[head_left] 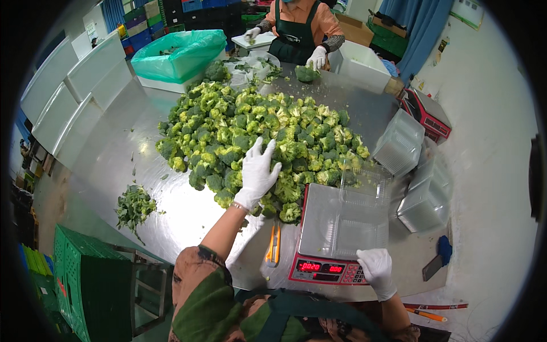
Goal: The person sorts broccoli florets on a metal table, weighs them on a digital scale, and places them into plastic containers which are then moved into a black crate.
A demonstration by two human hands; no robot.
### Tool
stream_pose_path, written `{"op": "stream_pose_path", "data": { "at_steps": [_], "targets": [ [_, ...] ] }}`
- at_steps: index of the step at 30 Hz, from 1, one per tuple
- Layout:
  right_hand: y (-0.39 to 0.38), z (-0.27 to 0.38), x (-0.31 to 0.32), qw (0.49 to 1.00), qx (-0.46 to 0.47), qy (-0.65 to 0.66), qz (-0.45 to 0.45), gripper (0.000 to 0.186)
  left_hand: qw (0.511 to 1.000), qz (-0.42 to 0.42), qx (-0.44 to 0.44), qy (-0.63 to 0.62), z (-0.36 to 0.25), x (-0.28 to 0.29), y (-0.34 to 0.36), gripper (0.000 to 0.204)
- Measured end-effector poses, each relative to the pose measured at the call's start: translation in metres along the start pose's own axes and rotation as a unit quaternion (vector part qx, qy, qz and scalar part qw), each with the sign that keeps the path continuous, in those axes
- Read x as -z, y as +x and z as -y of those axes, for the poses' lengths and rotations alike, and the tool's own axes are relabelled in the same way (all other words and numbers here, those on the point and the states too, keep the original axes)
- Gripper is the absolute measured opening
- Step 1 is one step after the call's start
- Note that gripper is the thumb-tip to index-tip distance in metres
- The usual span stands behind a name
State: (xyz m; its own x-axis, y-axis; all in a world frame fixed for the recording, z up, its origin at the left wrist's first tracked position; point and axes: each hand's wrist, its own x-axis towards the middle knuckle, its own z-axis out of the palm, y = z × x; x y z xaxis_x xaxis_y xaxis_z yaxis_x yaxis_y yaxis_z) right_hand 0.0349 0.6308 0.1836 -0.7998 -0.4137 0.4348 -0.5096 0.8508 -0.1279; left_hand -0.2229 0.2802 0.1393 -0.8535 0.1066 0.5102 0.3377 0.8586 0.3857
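My left hand (259,174), in a white glove, reaches over a large heap of cut broccoli florets (228,134). Its fingers are spread at the near side of the heap, and no floret shows in them. At the lower right, my gloved right hand (377,273) has its fingers closed at the near edge of a clear plastic tray (359,228). This see-through tray is over the metal pan of a red digital scale (319,219), and no broccoli shows in it. Whether the tray touches the pan, I cannot tell.
A yellow utility knife (274,245) lies left of the scale. Stacked clear trays (424,199), another red scale (427,114) and a phone (432,268) are at right. Trimmed leaves (135,208) lie left. Across the table, a co-worker's gloved hand (317,58) touches a broccoli head (306,74).
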Motion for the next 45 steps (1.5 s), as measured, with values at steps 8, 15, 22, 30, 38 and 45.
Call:
{"op": "stream_pose_path", "data": {
  "at_steps": [8,15,22,30,38,45],
  "targets": [
    [0.103,0.015,0.015,0.985,-0.121,0.12,-0.023,0.041,0.988,0.133,0.001,0.076,0.005,-0.018,0.009,0.076],
    [0.304,-0.022,-0.157,0.923,-0.282,0.258,0.032,0.072,0.995,-0.005,0.052,-0.091,0.022,-0.025,-0.029,0.066],
    [0.366,-0.025,-0.264,0.93,-0.302,0.122,0.169,0.094,0.997,-0.004,0.058,-0.046,0.02,-0.038,-0.03,0.078],
    [0.354,-0.028,-0.252,0.919,-0.293,0.228,0.134,0.068,0.989,-0.082,0.002,-0.12,0.031,-0.052,-0.045,0.069],
    [0.334,-0.024,-0.233,0.831,-0.378,0.403,0.062,0.055,0.926,-0.221,0.145,-0.268,0.035,-0.031,-0.038,0.069],
    [0.321,-0.014,-0.175,0.736,-0.366,0.568,0.026,0.05,0.678,-0.156,0.277,-0.663,0.028,0.007,-0.043,0.065]
  ]
}}
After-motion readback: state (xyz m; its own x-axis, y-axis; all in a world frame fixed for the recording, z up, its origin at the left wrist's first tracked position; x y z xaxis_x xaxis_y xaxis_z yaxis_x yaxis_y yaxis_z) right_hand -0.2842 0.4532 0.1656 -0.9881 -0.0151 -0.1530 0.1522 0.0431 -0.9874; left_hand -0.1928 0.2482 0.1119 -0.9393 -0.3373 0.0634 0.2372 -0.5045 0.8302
